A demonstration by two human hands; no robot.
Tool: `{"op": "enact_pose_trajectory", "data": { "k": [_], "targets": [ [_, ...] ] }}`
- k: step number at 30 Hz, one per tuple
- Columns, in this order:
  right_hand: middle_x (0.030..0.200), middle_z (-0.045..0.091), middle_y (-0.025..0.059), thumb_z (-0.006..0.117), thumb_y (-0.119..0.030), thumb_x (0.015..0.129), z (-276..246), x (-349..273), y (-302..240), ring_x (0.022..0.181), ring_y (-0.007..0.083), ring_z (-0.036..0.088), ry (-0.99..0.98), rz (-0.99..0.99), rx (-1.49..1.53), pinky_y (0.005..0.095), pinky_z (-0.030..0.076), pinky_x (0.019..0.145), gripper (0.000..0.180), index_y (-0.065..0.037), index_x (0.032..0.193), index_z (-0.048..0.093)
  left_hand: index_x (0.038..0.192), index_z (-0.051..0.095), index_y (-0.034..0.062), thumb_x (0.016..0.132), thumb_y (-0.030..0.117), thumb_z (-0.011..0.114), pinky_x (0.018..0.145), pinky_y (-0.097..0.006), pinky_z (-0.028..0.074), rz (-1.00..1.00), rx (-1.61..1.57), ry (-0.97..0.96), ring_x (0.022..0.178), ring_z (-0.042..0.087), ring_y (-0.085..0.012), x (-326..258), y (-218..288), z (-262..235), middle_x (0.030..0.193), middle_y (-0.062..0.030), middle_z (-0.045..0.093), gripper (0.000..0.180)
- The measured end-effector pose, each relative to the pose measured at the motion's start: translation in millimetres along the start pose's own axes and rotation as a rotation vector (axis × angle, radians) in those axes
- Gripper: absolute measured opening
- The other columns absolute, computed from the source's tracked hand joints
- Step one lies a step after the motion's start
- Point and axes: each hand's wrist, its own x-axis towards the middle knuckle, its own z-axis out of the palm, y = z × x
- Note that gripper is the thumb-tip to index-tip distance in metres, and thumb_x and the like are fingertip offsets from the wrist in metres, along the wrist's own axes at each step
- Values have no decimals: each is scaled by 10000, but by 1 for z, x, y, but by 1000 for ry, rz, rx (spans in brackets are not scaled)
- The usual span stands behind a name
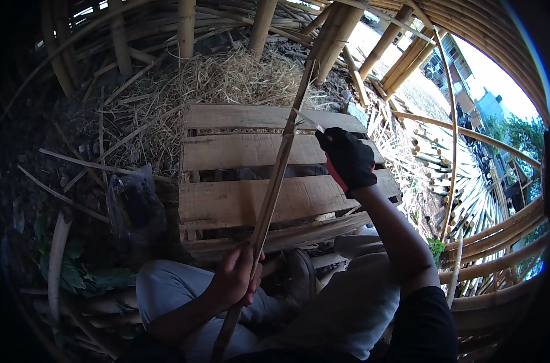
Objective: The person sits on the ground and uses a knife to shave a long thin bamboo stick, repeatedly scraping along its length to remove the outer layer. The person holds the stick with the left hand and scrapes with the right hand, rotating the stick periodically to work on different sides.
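A long split bamboo strip slants up from my lap, across a slatted wooden pallet, toward a thick bamboo post. My bare left hand is closed around its lower part, above my crossed legs. My right hand, in a black and red glove, grips a knife over the pallet's far right part. The knife's thin blade points up and left, and its tip meets the strip near a small frayed spot. Most of the knife's handle is hidden in the glove.
Shavings lie heaped behind the pallet. A clear plastic bag with something dark inside lies on the left. Upright bamboo posts stand at the back, and a bundle of cut bamboo poles lies outside on the right.
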Motion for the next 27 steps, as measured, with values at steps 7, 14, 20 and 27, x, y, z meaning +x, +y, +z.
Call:
{"op": "enact_pose_trajectory", "data": {
  "k": [7, 14, 20, 27],
  "targets": [
    [703, 675, 65, 601, -298, 989, -29, -90, -61, 630, 278, 687, -267, -539, -43, 403, 501, 512, 246, -205, 1170, 739, 1066, 474, 71, 1126, 394, 267, 325, -253, 332, -10, -28, -3, 324, 387, -110, 1, 1, 4, 512, -18, 416, 389],
    [504, 555, 37, 648, -259, 962, -18, -109, -75, 377, 240, 542, -179, -647, -75, 390, 364, 358, 184, -131, 1062, 734, 1045, 486, 77, 1126, 394, 267, 325, -257, 350, 28, 145, 60, 328, 410, -109, -1, -4, 12, 525, -29, 458, 393],
    [522, 585, 41, 615, -281, 958, -7, -111, -61, 391, 216, 566, -128, -699, -61, 393, 380, 346, 274, -128, 1172, 693, 1025, 482, 79, 1122, 389, 264, 356, -260, 397, -65, 222, 139, 361, 451, -109, -5, 7, 22, 558, -31, 485, 391],
    [477, 552, 39, 674, -222, 934, -5, -103, -61, 363, 227, 536, -38, -704, -18, 392, 375, 354, 142, -102, 871, 718, 1001, 476, 67, 1124, 349, 298, 369, -269, 422, -44, 218, 145, 366, 470, -118, -5, 7, 22, 560, -35, 492, 356]
  ]
}}
